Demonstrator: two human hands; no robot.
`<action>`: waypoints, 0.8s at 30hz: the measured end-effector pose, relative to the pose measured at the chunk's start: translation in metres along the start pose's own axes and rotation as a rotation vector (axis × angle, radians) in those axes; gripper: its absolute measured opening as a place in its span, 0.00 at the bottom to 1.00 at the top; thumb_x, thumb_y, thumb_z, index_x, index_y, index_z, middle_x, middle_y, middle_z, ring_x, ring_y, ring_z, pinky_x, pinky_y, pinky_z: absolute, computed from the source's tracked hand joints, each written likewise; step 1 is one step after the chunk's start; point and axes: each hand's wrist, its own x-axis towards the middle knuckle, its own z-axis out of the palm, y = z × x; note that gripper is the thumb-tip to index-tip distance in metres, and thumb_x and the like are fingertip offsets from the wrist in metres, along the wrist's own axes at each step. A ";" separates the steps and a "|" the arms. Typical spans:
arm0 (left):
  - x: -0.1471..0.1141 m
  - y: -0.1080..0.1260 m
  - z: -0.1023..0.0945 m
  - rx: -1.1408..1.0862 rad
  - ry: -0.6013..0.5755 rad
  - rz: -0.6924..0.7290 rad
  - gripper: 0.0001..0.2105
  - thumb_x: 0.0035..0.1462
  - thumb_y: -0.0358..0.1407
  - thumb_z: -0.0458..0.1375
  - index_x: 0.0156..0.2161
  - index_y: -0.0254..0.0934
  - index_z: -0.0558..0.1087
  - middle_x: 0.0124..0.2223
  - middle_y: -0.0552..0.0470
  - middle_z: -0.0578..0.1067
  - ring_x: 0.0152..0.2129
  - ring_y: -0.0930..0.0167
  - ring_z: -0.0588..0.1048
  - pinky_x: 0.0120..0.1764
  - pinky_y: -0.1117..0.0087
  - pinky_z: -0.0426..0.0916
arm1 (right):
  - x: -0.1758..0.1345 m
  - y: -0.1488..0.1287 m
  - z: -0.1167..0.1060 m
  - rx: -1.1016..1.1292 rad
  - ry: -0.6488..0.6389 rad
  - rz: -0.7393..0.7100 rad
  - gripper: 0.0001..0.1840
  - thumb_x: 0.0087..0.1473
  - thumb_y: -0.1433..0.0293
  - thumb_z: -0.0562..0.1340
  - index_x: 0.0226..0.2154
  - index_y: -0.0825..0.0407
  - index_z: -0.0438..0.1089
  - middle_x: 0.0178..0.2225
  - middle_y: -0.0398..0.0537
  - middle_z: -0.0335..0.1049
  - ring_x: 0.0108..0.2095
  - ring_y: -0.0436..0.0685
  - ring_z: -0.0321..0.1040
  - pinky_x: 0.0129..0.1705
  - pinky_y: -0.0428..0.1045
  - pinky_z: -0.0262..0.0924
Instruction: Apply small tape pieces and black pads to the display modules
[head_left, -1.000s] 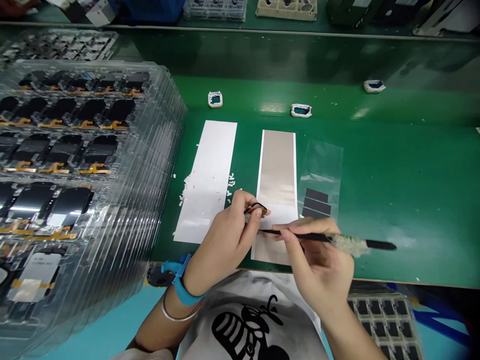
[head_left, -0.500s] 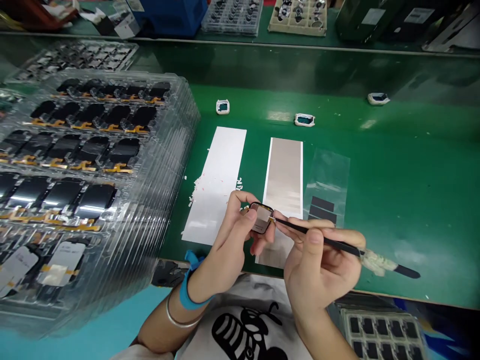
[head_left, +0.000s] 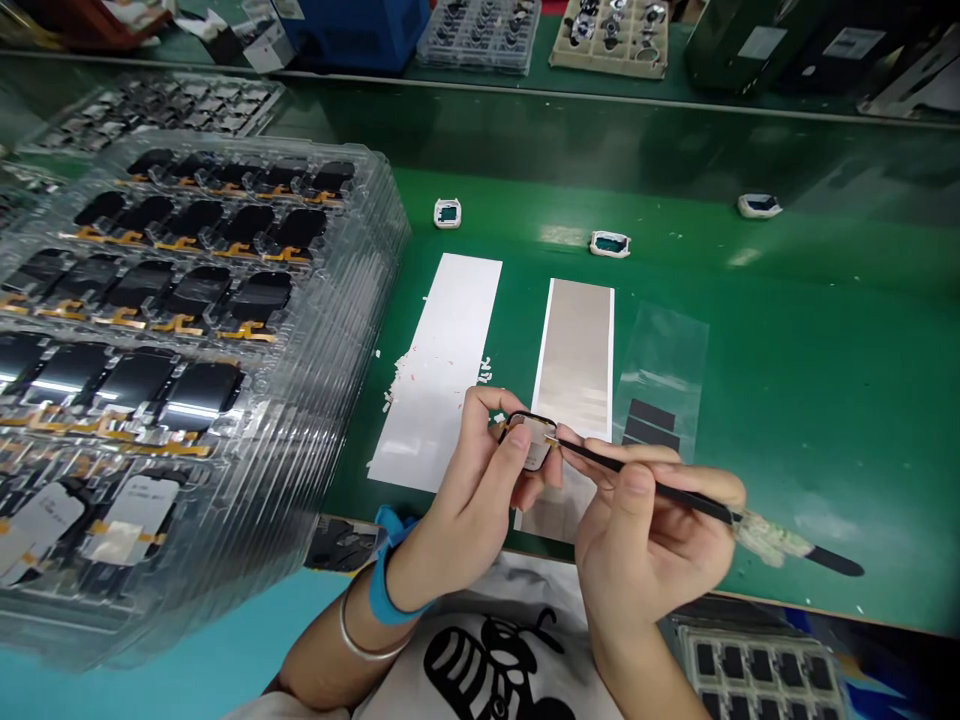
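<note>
My left hand [head_left: 480, 480] pinches a small watch-sized display module [head_left: 537, 452], its silvery back facing up and its dark rim showing at the top. In my right hand [head_left: 652, 530] is a pair of black tweezers [head_left: 690, 497], with a pale wrapping around the rear part. The tweezers' tips touch the module's right edge; what is between them is too small to tell. Beneath my hands lies a grey-brown strip with white edges [head_left: 577, 350]. A white sheet [head_left: 442, 380] with small scraps along its sides lies to the left.
A tall stack of clear trays [head_left: 352, 300] with black display modules stands at the left. Small white-framed parts [head_left: 448, 213] lie towards the back. Right of the strip is a clear plastic sheet [head_left: 667, 350] with dark pieces [head_left: 651, 414]. Another tray [head_left: 765, 665] sits below the table edge.
Both hands, with the module and tweezers, appear slightly further right and lower, though the whole view has shifted a little too. The tweezers' tips stay at the module's right edge.
</note>
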 end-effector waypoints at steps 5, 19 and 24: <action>-0.001 0.000 -0.001 0.029 0.013 -0.013 0.07 0.72 0.42 0.47 0.44 0.42 0.58 0.30 0.57 0.72 0.21 0.77 0.62 0.26 0.76 0.60 | 0.000 -0.001 0.000 0.022 0.020 0.049 0.07 0.61 0.77 0.62 0.39 0.51 0.64 0.33 0.43 0.74 0.34 0.54 0.78 0.35 0.53 0.80; 0.005 -0.004 0.005 0.215 0.183 0.119 0.13 0.67 0.41 0.56 0.40 0.43 0.54 0.24 0.64 0.65 0.14 0.79 0.57 0.19 0.77 0.53 | 0.017 -0.012 -0.014 -0.133 0.190 -0.015 0.07 0.59 0.74 0.64 0.38 0.50 0.64 0.32 0.45 0.73 0.33 0.57 0.76 0.34 0.58 0.79; 0.004 -0.006 0.011 0.336 0.075 0.021 0.09 0.68 0.39 0.54 0.40 0.43 0.56 0.24 0.62 0.64 0.19 0.76 0.62 0.21 0.75 0.55 | 0.060 -0.006 -0.066 -0.332 0.120 0.051 0.08 0.58 0.68 0.67 0.35 0.49 0.67 0.33 0.45 0.74 0.33 0.58 0.78 0.35 0.53 0.79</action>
